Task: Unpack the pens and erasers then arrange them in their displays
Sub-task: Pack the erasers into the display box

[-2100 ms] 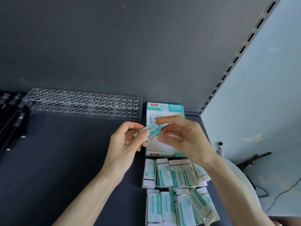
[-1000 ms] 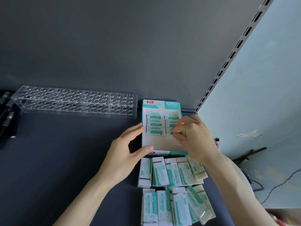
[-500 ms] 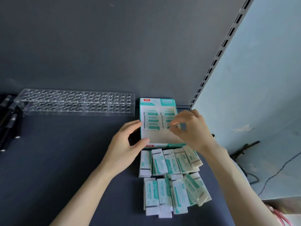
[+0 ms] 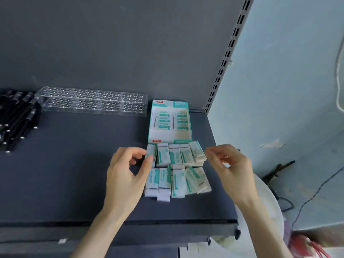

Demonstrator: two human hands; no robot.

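- Change noted: both hands have come away from the display box point(image 4: 169, 135) at centre frame. They now sit lower, either side of the loose erasers point(image 4: 176, 169).
- Left hand point(image 4: 126, 175): fingers curled, thumb tip overlapping the end eraser point(image 4: 151, 150) at the left of the upper row. Whether the pinch has closed cannot be told.
- Right hand point(image 4: 231, 166): fingers loosely curled with nothing between them, just beside the right end of the same row.
- Location of goods: the loose erasers lie in two rough rows on the shelf point(image 4: 65, 174), directly below the box. The boxed erasers point(image 4: 170, 121) fill the rear part of the box in two columns, and its front part is bare.
- Pens point(image 4: 17, 116) lie stacked at the left edge. The clear pen rack point(image 4: 93, 101) at upper left holds none.
- Handling, as judged: each eraser is a small, light, firm block in a sleeve and probably a slick film. It is best pinched across the long edges at mid-length, since an end grip may slide the sleeve. The lower-right pieces overlap and could shift when a neighbour is lifted.
- Not determinable:
  - The sleeve print is blurred.
  - The exact count is unclear where pieces overlap.
  - The pens are cut off at the frame edge.
  - The box's front wall hides behind the upper row.
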